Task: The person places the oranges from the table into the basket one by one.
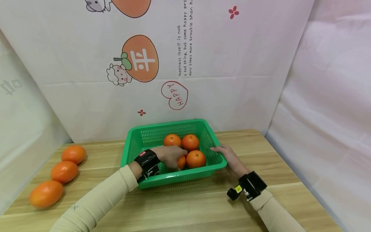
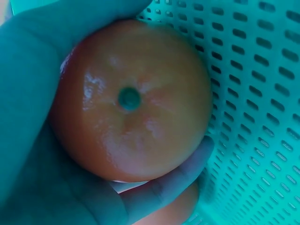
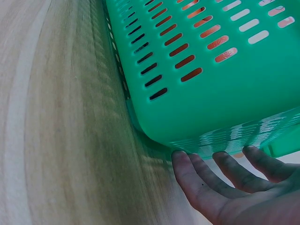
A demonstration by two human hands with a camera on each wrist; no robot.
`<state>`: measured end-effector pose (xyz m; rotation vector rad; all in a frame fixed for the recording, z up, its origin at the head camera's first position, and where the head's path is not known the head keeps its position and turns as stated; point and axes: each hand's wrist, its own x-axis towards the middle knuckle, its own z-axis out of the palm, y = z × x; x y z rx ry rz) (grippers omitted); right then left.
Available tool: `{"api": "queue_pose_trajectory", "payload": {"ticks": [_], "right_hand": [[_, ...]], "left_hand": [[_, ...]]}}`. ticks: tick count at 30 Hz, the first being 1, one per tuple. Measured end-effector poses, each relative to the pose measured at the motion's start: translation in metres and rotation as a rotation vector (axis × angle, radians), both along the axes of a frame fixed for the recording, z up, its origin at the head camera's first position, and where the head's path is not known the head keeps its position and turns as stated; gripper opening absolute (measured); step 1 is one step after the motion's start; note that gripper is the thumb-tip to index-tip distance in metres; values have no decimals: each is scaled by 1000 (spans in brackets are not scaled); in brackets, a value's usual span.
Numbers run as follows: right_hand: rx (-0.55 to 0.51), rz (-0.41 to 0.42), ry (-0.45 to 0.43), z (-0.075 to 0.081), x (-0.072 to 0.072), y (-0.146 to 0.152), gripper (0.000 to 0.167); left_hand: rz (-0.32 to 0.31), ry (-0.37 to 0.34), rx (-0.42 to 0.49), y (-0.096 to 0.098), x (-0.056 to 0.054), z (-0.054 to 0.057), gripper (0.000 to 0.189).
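Wood-grain table (image 1: 188,212) noted, with printed white cloth (image 1: 232,48) behind; one green basket (image 1: 185,175) stands on it, both your hands engaged.
Your left hand (image 1: 171,156) is inside the basket, thumb and fingers curved round one orange fruit (image 2: 136,145), its green stem spot facing the left wrist camera; three other fruits lie near it in the basket, two at the rear (image 1: 172,140) (image 1: 190,142) and one to the right (image 1: 196,159); your right hand (image 1: 232,160) grips the basket's right side, one digit over the rim, other fingertips at the outer wall; three more orange fruits, near (image 1: 46,194), middle (image 1: 64,172) and far (image 1: 73,154), form a slanting row on the table's left, well apart from the basket; black straps (image 1: 147,161) (image 1: 253,185) circle both your wrists.
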<state>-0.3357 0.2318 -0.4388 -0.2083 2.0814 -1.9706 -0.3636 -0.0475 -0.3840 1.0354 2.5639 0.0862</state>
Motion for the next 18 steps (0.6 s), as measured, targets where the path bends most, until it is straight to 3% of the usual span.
{"api": "queue_pose_trajectory", "payload": {"ticks": [11, 18], "right_hand": [[2, 1, -1, 1, 0, -2, 63], [8, -12, 1, 1, 0, -1, 63]], "left_hand": [[23, 0, -6, -3, 0, 1, 57], [13, 1, 22, -3, -1, -1, 55]]}}
